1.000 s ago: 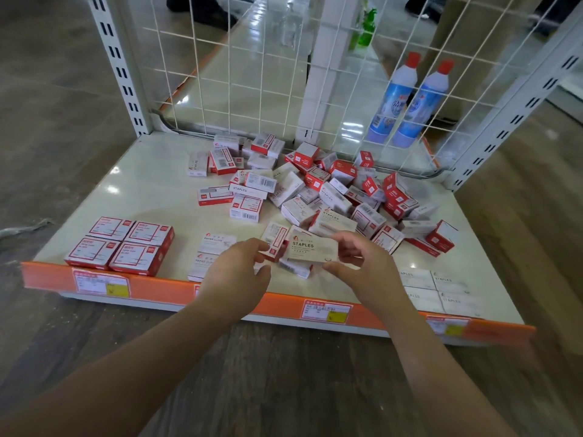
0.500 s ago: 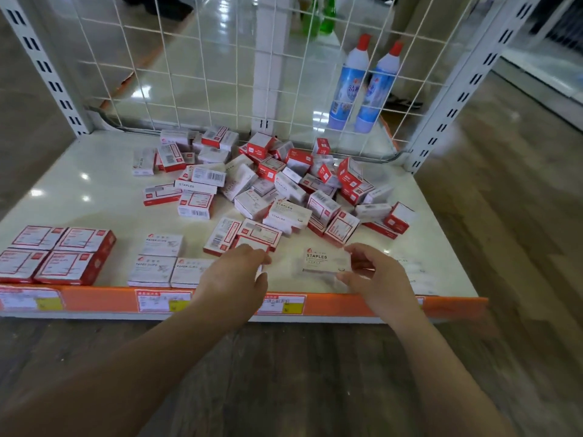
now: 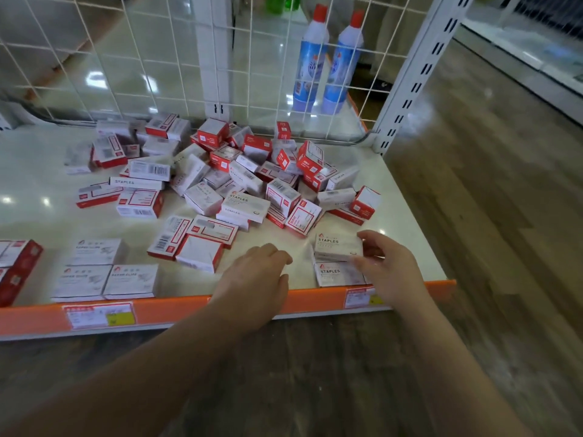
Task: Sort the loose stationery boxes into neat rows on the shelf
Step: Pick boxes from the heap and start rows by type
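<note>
The shelf (image 3: 38, 171) is a pale, glossy board with an orange front strip (image 3: 176, 310) carrying price labels. A white wire grid (image 3: 126, 58) forms the back wall, and a slotted white post (image 3: 419, 74) stands at the right rear corner. Two blue bottles with red caps (image 3: 325, 61) stand behind the grid.

A loose pile of red-and-white boxes (image 3: 252, 175) covers the middle and rear of the shelf. Three white boxes (image 3: 107, 269) lie flat in a neat group near the front left, with red boxes (image 3: 15, 266) just beside them at the left edge.

The right hand (image 3: 388, 266) grips a white staples box (image 3: 339, 246) by its right end, fingers above and thumb below. This box sits just behind a second white staples box (image 3: 337, 274), which lies flat at the front right of the shelf, touching it.

The left hand (image 3: 255, 279) hovers over the front edge, fingers loosely curled downward, holding nothing.
</note>
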The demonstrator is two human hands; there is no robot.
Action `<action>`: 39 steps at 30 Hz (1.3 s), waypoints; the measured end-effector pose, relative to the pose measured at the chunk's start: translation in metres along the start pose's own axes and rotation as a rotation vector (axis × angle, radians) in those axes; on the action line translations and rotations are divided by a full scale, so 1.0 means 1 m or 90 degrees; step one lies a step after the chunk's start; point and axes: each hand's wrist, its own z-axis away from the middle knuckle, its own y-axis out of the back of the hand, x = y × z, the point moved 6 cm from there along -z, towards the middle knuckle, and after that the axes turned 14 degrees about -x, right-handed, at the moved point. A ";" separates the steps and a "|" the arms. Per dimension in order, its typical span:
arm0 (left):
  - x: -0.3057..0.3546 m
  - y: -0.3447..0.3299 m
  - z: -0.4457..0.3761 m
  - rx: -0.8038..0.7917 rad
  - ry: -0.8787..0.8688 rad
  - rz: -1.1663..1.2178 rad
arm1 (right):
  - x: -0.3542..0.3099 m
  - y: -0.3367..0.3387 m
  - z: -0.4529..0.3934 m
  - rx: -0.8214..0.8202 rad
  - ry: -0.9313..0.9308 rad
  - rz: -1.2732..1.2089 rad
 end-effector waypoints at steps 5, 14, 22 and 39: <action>0.009 0.002 -0.014 0.022 -0.021 -0.005 | -0.009 0.013 -0.013 0.005 0.038 0.015; 0.020 -0.002 -0.029 0.008 -0.071 -0.048 | -0.007 0.011 -0.032 -0.017 0.034 0.041; 0.025 -0.007 -0.038 -0.006 -0.093 -0.035 | -0.002 0.009 -0.042 -0.028 0.046 0.037; 0.014 -0.010 -0.039 0.005 -0.089 -0.034 | -0.020 -0.002 -0.062 -0.044 0.066 0.066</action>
